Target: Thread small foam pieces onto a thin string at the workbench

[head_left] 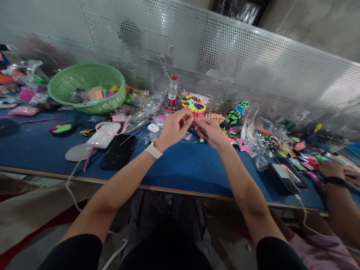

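Observation:
Above the blue table, my left hand (176, 126), with a white watch on the wrist, meets my right hand (209, 130) at the fingertips. Both hands are closed in a pinch, and what sits between the fingers is too small to name. A thin pale thread or wire (189, 141) curves below them. Just behind the fingers stands a yellow and purple figure (194, 104). A spiky peach piece (216, 117) lies beyond my right hand, next to a green and black figure (234, 117).
A green basket (112, 102) holds colourful pieces at the left. Near it lie a black phone (118, 152) and a white power bank (103, 135). A bottle (172, 92) stands by the perforated metal panel (197, 48). At the right are a black box (281, 179) and another person's hand (332, 170).

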`<state>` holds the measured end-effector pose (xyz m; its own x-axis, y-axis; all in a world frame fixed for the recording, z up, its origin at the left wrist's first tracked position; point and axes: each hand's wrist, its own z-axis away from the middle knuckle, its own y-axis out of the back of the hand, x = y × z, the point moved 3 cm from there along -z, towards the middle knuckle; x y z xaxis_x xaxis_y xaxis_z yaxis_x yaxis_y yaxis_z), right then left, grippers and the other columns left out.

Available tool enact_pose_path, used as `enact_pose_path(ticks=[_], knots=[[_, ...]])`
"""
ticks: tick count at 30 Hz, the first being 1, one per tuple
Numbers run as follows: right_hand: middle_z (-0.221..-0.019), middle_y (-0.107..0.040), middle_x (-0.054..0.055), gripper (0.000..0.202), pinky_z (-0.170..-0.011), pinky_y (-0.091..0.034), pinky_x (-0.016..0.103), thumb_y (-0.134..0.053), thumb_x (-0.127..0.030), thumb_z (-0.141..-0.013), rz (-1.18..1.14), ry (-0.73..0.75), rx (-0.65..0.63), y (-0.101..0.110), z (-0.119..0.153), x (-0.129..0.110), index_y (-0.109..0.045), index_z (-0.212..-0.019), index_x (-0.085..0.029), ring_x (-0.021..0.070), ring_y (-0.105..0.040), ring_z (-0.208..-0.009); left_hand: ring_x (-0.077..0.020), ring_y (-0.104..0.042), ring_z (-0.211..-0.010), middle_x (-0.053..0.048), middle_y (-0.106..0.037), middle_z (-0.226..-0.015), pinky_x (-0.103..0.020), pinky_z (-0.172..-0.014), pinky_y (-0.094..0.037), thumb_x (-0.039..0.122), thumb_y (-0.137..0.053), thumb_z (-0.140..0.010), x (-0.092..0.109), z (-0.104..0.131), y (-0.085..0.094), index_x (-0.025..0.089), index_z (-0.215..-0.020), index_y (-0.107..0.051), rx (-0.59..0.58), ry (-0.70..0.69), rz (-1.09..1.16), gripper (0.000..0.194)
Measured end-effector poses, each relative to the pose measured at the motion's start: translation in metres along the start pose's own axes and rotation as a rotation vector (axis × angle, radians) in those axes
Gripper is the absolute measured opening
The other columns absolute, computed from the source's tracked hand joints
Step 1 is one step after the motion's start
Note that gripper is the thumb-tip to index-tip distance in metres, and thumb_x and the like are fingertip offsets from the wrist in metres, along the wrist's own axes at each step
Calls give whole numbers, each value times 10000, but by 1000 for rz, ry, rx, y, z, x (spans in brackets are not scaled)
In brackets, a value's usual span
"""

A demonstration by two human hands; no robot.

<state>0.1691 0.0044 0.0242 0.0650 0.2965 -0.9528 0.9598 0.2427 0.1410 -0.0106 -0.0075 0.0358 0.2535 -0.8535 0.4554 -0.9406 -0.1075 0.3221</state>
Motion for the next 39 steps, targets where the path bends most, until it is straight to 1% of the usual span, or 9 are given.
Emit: enact_pose_path(ticks=[4, 9, 14, 19, 24, 28, 31, 35, 39], knots=[[-661, -637, -24, 584, -381, -269, 244, -877, -799, -761, -8, 3, 53, -1, -1, 1, -715, -779, -239, 64, -410, -447, -151, -608, -678, -30, -704, -822, -306, -626, -458, 306, -581, -1087, -3, 0, 0, 227, -941, -643, 10, 4, -28, 177], [-685, -671, -19, 476, -450, -401, 254, -879, -701, -814, 115, 166, 150, -2, 1, -3, -783, -854, -236, 84, -489, -493, -149, -605, -672, -18, -696, -788, -308, -627, -462, 283, -609, -1060, -5, 0, 1, 224, -904, -644, -13, 37, -6, 171], [-877, -780, 43, 215, -703, -598, 348, -777, -453, -988, 384, 417, 257, -7, 7, -10, -846, -918, -262, 183, -719, -777, -137, -569, -628, 4, -623, -684, -294, -579, -450, 273, -644, -1035, -10, -2, 2, 229, -794, -596, -22, 163, 160, 250], [-1058, -831, 57, 189, -895, -631, 402, -691, -267, -1053, 640, 614, 310, -7, 15, -6, -872, -1070, -322, 222, -769, -991, -96, -425, -464, 36, -500, -597, -281, -445, -365, 345, -658, -1049, -20, -1, -3, 238, -751, -541, -83, 346, 451, 337], [-1074, -835, 56, 170, -799, -630, 365, -706, -317, -1048, 670, 558, 321, -7, 15, -2, -866, -1101, -341, 216, -767, -966, -97, -418, -465, 32, -499, -617, -282, -424, -345, 446, -663, -1068, -22, 0, -4, 246, -785, -553, -134, 380, 516, 363], [-806, -760, 30, 345, -550, -526, 311, -731, -599, -1011, 346, 394, 294, -6, 9, -6, -840, -968, -274, 143, -622, -590, -126, -534, -585, 11, -573, -689, -288, -526, -444, 512, -671, -1079, -11, -3, 2, 245, -866, -601, -54, 242, 340, 349], [-643, -661, -7, 509, -454, -417, 280, -788, -727, -911, 147, 250, 190, -5, 4, -9, -763, -755, -243, 92, -466, -463, -159, -628, -735, -22, -654, -791, -290, -618, -499, 542, -641, -1095, -3, -4, 3, 239, -893, -608, -39, 156, 220, 366], [-616, -642, -29, 520, -451, -384, 265, -875, -733, -810, 88, 190, 119, -3, 3, -12, -742, -723, -237, 77, -424, -467, -159, -631, -749, -24, -669, -824, -295, -655, -510, 510, -627, -1105, -1, -3, 3, 235, -891, -611, -48, 116, 170, 349], [-704, -711, -3, 435, -534, -456, 279, -876, -652, -855, 214, 290, 134, -4, 6, -13, -788, -829, -227, 109, -538, -566, -154, -604, -710, -11, -643, -773, -297, -639, -491, 465, -647, -1098, -6, -3, 2, 233, -861, -613, -48, 128, 155, 334]])
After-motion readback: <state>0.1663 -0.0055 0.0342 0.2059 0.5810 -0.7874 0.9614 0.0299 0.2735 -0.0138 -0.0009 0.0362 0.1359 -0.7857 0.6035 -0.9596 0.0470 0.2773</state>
